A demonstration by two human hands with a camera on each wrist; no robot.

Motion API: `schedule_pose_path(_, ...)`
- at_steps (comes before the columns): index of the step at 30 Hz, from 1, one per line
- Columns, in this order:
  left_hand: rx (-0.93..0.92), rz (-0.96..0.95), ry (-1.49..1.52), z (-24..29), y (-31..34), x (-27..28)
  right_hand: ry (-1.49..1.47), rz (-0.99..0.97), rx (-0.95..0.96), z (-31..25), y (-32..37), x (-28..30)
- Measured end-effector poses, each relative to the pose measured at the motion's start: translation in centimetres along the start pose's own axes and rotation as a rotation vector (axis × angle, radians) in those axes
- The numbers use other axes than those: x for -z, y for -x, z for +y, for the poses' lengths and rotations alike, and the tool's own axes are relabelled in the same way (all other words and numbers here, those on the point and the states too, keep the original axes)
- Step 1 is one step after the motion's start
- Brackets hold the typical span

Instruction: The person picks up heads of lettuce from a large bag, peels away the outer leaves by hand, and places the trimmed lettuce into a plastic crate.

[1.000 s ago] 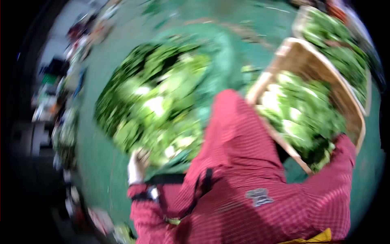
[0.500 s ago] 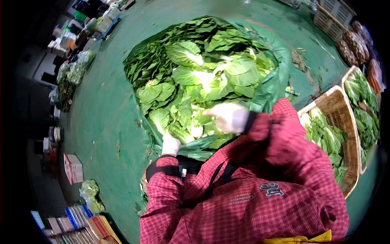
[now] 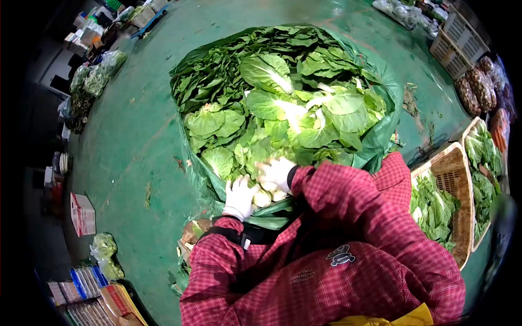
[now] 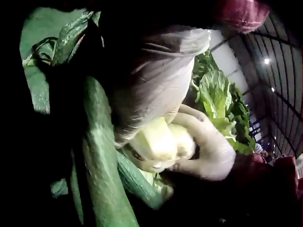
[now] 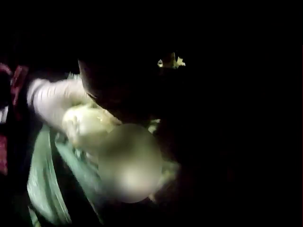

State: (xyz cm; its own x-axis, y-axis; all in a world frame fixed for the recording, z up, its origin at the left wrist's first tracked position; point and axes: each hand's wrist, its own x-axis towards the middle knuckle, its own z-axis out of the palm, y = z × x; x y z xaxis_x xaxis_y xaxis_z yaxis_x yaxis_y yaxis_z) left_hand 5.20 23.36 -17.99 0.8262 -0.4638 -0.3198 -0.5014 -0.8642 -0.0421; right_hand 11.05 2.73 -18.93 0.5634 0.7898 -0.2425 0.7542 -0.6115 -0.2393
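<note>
Clasping a pale cabbage head (image 4: 160, 142) in the white-gloved right grip (image 4: 208, 151), fingers curled under and round its stem end, so grasping it. Pressing on the same head from the other side with the white-gloved left grip (image 4: 156, 80); cannot tell whether clenched round it or only laid against it. Sitting at the near edge of a big heap of leafy cabbages (image 3: 283, 108), among other pale stem ends and just beyond the red checked sleeves (image 3: 337, 201). Showing little in the right wrist view: darkness and a blurred pale shape only.

Lying beneath the heap and folded up round its sides, a green plastic sheet (image 3: 380, 136). Piled on the heap's far left part, darker and smaller leaves (image 3: 206, 70). Spread under everything, a green floor (image 3: 136, 125) with scraps of leaf here and there.

Standing near the sheet on the right, a wicker basket (image 3: 451, 174) partly filled with greens, and just beside it a second basket (image 3: 478, 239), also holding greens. Farther off on that side, white crates (image 3: 459, 35) and net bags of brown produce (image 3: 476, 87). Well apart on the left, a red and white carton (image 3: 82, 213), clear bags of greens (image 3: 103, 252) near it, and a row of flat packs (image 3: 87, 282) at the lower edge.
</note>
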Motion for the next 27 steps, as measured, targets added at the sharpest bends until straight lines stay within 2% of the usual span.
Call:
schedule_pose_path(1,-0.014,0.017,0.009,-0.7,-0.1,0.1,-0.125,0.009,-0.046,0.7,0.0,1.1)
schedule_pose_path(3,-0.002,0.041,0.12,-1.3,-0.4,1.2,-0.379,0.17,-0.049,2.4,0.5,3.8)
schedule_pose_path(5,0.069,0.244,0.34,-2.1,-0.5,2.7,-0.597,0.516,-0.013,5.3,0.8,4.0)
schedule_pose_path(6,0.109,0.336,0.471,-3.4,-0.9,2.6,-0.788,0.558,-0.018,6.6,1.6,4.6)
schedule_pose_path(7,0.097,0.471,0.651,-4.4,-0.9,2.2,-0.981,0.584,0.009,7.0,2.6,6.3)
schedule_pose_path(9,0.198,0.587,1.415,-4.9,-1.6,2.6,-1.104,0.671,0.037,6.6,5.2,9.4)
schedule_pose_path(10,0.124,0.588,1.632,-3.1,-0.8,7.8,-1.184,0.662,0.053,6.1,6.8,11.5)
schedule_pose_path(11,0.176,0.601,1.749,-2.8,-0.2,9.1,-1.404,0.714,0.157,6.1,7.3,11.9)
schedule_pose_path(13,0.064,0.77,1.868,-1.4,0.2,11.6,-1.701,0.729,0.121,6.1,9.9,13.1)
schedule_pose_path(14,0.051,0.799,1.895,-1.1,0.3,11.9,-1.754,0.867,0.182,5.8,11.0,14.2)
schedule_pose_path(15,0.046,0.785,2.055,-1.2,0.3,11.1,-1.804,1.005,0.246,5.6,11.9,14.8)
schedule_pose_path(17,0.043,0.751,2.376,-0.5,0.3,10.7,-2.013,1.107,0.095,6.6,14.2,14.4)
schedule_pose_path(18,-0.042,0.721,2.449,-0.1,0.0,11.0,-2.059,1.121,-0.071,9.2,14.9,12.1)
schedule_pose_path(19,-0.11,0.678,2.502,0.8,0.0,11.8,-2.099,1.133,-0.241,11.6,15.3,10.0)
schedule_pose_path(20,-0.179,0.631,2.552,1.9,0.2,13.2,-1.837,1.113,-0.667,12.0,16.1,10.0)
schedule_pose_path(21,-0.253,0.582,2.6,2.6,0.4,14.0,-1.616,0.902,-0.966,13.6,16.7,9.1)
schedule_pose_path(22,-0.159,0.571,2.612,2.7,0.5,13.5,-1.365,1.025,-0.967,15.6,17.0,6.1)
schedule_pose_path(23,-0.141,0.547,2.6,2.5,0.3,12.1,-1.11,1.131,-0.957,17.2,17.2,3.5)
schedule_pose_path(24,-0.076,0.534,2.529,2.5,0.1,11.6,-0.809,1.175,-0.916,17.4,17.7,2.6)
schedule_pose_path(25,-0.005,0.516,2.457,2.7,0.3,11.2,-0.914,1.185,-0.806,12.1,18.3,7.6)
schedule_pose_path(27,0.093,0.521,2.279,4.1,0.7,12.6,-1.077,1.066,-0.558,6.1,18.1,12.1)
